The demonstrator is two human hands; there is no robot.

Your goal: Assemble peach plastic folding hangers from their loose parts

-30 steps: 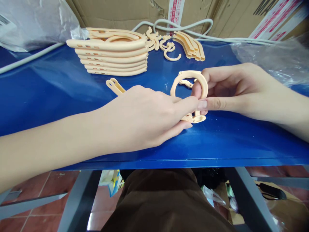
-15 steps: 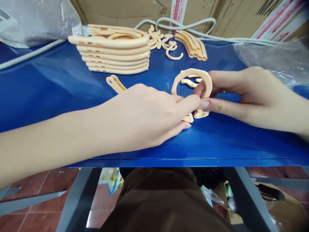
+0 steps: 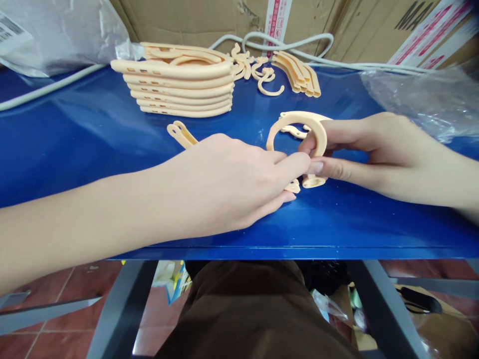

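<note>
My right hand (image 3: 370,154) pinches a cream plastic hanger hook (image 3: 319,135) between thumb and fingers. Its curve stands upward and its hollow base points down, just above the table. Closed and palm down, my left hand (image 3: 243,179) grips a cream hanger arm (image 3: 181,134); a forked end sticks out on the left, and a small end shows below the fingers on the right. Most of that arm is hidden under the hand. The fingertips of both hands meet at the hook. Behind it lie more loose cream pieces (image 3: 294,131), partly covered.
On the blue table (image 3: 93,149) stands a stack of folded cream hangers (image 3: 179,92). Loose hooks (image 3: 270,87) and a bundle of short arms (image 3: 297,75) lie right of it. A grey cable (image 3: 292,44), cardboard boxes (image 3: 209,22) and clear plastic bags (image 3: 415,97) are behind.
The hook has turned and tilted slightly in my right hand, so a cream piece behind it shows more. Both hands keep their grips; the whole view has shifted a little.
</note>
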